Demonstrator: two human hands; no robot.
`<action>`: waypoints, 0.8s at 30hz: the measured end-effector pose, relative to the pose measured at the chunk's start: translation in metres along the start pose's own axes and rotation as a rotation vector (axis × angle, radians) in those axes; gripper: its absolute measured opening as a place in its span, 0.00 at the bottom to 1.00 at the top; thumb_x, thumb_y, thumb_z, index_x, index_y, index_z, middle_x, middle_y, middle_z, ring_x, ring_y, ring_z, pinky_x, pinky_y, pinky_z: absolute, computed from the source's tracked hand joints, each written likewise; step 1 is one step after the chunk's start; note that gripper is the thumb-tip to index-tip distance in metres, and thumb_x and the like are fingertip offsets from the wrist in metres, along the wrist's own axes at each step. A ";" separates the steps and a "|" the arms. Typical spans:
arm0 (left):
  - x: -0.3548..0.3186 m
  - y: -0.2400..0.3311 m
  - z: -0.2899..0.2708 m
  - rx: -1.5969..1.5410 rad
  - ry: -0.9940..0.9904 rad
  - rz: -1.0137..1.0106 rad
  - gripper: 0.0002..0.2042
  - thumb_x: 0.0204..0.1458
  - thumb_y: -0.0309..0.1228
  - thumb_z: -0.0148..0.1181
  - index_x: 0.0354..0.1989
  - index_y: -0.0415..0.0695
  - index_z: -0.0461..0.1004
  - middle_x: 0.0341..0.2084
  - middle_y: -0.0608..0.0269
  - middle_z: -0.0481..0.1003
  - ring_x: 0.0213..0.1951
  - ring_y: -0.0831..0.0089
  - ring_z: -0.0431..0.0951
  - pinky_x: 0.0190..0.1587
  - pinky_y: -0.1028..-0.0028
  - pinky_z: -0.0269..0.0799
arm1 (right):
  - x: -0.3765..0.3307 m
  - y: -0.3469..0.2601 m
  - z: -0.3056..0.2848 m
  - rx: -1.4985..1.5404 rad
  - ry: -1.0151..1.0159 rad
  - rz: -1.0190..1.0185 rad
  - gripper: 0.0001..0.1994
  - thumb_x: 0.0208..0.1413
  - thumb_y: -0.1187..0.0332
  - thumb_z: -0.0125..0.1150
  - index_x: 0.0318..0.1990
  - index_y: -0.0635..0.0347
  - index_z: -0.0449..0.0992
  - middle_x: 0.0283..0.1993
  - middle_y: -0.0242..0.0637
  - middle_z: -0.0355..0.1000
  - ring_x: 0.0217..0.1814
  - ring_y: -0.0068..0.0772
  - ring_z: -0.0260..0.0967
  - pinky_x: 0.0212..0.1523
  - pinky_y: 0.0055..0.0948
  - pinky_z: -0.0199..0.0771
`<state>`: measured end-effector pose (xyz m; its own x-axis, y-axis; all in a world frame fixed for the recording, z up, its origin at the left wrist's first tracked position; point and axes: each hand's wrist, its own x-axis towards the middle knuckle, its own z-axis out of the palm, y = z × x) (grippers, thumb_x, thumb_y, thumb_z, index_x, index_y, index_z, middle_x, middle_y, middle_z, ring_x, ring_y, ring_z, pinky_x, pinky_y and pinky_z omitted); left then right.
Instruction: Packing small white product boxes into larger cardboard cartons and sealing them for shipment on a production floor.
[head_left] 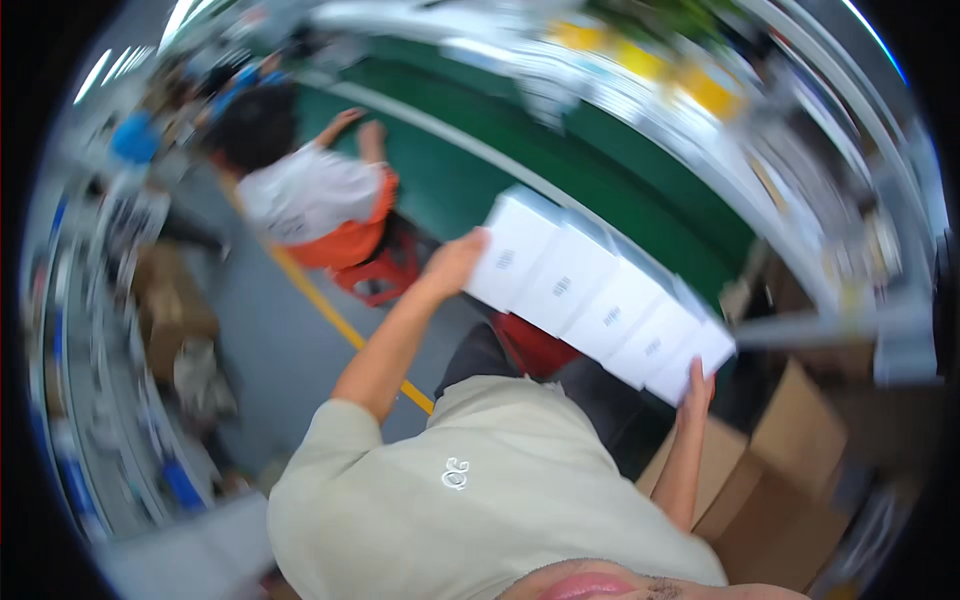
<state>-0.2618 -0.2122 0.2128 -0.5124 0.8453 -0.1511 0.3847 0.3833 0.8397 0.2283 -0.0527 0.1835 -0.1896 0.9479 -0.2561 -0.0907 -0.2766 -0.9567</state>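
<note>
A row of several white boxes point(607, 312), pressed side by side, is held up in front of me between my two hands. Small dark printed marks show on their faces. My left hand point(458, 262) is closed on the left end of the row, its fingers partly behind the end box. At the lower right end, my right hand point(697, 388) presses against the last box, thumb on its near side and the other fingers mostly hidden. The row slants down to the right, above my lap and beside the green work surface point(440, 140).
An open cardboard carton point(770, 490) stands at my right. At left, a person in a white and orange top point(315, 205) sits on a red stool point(375, 278) at the same work surface. Blurred yellow items point(705, 90) lie beyond; shelving point(100, 400) lines the far left.
</note>
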 end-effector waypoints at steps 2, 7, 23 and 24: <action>-0.001 0.031 0.001 0.057 -0.056 0.080 0.26 0.71 0.45 0.35 0.43 0.32 0.75 0.38 0.51 0.80 0.42 0.67 0.77 0.46 0.63 0.71 | -0.027 -0.002 -0.027 0.076 0.071 -0.042 0.33 0.63 0.59 0.61 0.68 0.70 0.57 0.67 0.44 0.64 0.68 0.39 0.61 0.70 0.37 0.57; 0.039 0.025 0.047 -0.596 -0.314 0.277 0.29 0.69 0.50 0.35 0.60 0.34 0.63 0.56 0.55 0.69 0.58 0.65 0.67 0.62 0.65 0.60 | -0.120 -0.006 -0.098 0.172 0.323 -0.216 0.30 0.64 0.54 0.58 0.65 0.67 0.62 0.61 0.37 0.68 0.64 0.31 0.63 0.66 0.34 0.58; -0.130 0.345 0.487 -0.302 -1.205 0.675 0.34 0.69 0.53 0.33 0.57 0.28 0.69 0.51 0.51 0.75 0.53 0.66 0.73 0.57 0.68 0.66 | -0.444 0.032 -0.286 0.272 1.379 -0.588 0.36 0.65 0.45 0.52 0.69 0.64 0.57 0.69 0.38 0.62 0.72 0.36 0.56 0.72 0.37 0.51; -0.137 0.353 0.513 -0.301 -1.204 0.687 0.34 0.69 0.53 0.33 0.57 0.28 0.69 0.51 0.51 0.75 0.53 0.66 0.73 0.57 0.68 0.66 | -0.444 0.040 -0.306 0.248 1.431 -0.564 0.36 0.65 0.44 0.53 0.69 0.65 0.57 0.69 0.38 0.61 0.72 0.36 0.56 0.72 0.37 0.50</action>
<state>0.3381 -0.0018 0.2627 0.7227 0.6825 0.1094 0.0319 -0.1910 0.9811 0.6082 -0.4360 0.2166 0.9660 0.2504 0.0639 -0.0072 0.2731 -0.9620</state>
